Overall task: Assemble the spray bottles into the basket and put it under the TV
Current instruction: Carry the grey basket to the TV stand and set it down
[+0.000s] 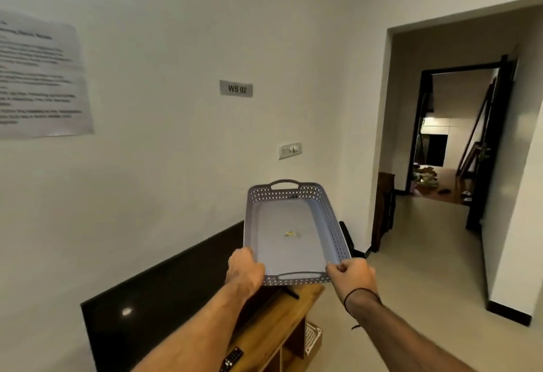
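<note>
I hold a shallow grey-lilac basket (293,195) with perforated walls and two handle cut-outs in the air, tilted so its inside faces me. Only a small yellowish scrap lies on its floor; no spray bottles are in view. My left hand (245,271) grips the near left corner of its rim, and my right hand (352,276) grips the near right corner. Below and to the left, the black TV (164,292) stands on a wooden stand (293,313) against the white wall.
A remote (232,358) lies on the stand's top. A white perforated basket (312,339) sits by the stand's open shelf. A doorway (458,136) opens at the right onto a tiled corridor. A switch plate (290,150) and a "WS 02" label (236,88) are on the wall.
</note>
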